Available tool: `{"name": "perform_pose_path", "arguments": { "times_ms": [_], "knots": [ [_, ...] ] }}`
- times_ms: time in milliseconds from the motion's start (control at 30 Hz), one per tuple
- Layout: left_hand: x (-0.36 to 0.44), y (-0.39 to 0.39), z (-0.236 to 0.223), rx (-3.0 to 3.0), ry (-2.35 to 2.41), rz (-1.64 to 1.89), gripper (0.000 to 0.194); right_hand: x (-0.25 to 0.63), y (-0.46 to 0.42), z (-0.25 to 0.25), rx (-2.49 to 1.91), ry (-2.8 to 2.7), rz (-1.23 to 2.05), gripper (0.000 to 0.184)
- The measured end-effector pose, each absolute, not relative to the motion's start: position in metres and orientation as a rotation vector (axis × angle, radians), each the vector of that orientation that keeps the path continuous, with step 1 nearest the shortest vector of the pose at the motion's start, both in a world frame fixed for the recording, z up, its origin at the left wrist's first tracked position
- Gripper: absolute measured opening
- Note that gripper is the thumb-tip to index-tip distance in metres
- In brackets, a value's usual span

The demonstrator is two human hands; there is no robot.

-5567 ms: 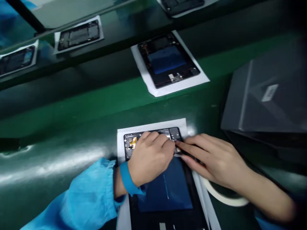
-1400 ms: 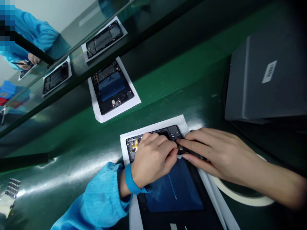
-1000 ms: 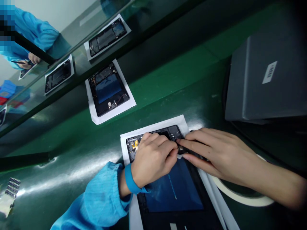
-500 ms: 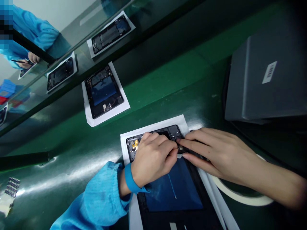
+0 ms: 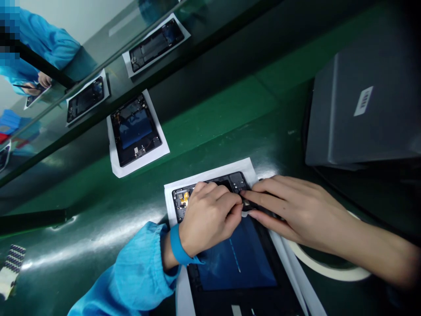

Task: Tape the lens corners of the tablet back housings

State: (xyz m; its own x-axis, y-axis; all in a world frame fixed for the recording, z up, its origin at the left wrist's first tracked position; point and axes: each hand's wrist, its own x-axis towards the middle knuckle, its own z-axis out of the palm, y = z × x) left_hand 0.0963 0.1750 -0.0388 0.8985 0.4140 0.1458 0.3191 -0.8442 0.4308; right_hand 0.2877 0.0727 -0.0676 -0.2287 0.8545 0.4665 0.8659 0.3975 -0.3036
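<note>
An opened tablet [image 5: 237, 259] with a bare dark blue inner area lies on white paper [image 5: 207, 174] in front of me. Across its upper part rests my left hand [image 5: 212, 215], its fingers curled and pinching close to the right edge of the tablet. What the fingertips pinch is hidden; a small whitish scrap shows just below them. My right hand [image 5: 299, 210] reaches in from the right, thumb and fingers closed around a slim dark piece by that same edge, too covered to name. A yellow flex cable [image 5: 185, 199] shows at the tablet's upper left.
A second opened tablet [image 5: 136, 129] lies on paper further back, before a raised ledge with more tablets. A dark grey box [image 5: 365, 105] stands at right. A pale tape ring [image 5: 332, 272] lies under my right forearm. A sticker sheet [image 5: 13, 267] is at left. Across the glass, a person works.
Both hands keep nearly the same pose at the tablet's edge. The second tablet on its paper has shifted slightly left; the rest of the view moves only a little.
</note>
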Motion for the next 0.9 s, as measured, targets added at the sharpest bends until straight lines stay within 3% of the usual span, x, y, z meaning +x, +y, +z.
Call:
{"name": "perform_pose_path", "arguments": {
  "times_ms": [900],
  "knots": [
    [0.0966,0.1757,-0.0390,2.665,0.516,0.346,0.022,0.2886,0.0708,-0.0675,-1.452,-2.080,0.004,0.021]
  ]
}}
